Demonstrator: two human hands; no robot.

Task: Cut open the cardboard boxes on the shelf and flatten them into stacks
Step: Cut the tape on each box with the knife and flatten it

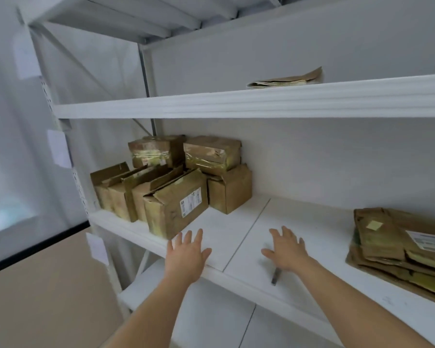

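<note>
Head view:
Boxes: a bunch of cardboard boxes (171,182) sits at the far left of the middle shelf (236,237).
Flat stack: flattened cardboard (397,249) lies at the right.
Left hand (186,252): fingers spread wide, holding nothing, just beside the nearest box (176,204).
Right hand (285,249): fingers spread, over a small cutter (275,276) on the shelf.
Good way: pull the nearest box to the bare middle first, then pick up the cutter and slice only the tape.

Soft, even, cool daylight; faint shadows under the shelf (236,106). Motion blur smears the whole frame. Wide-angle bowing at edges.
</note>
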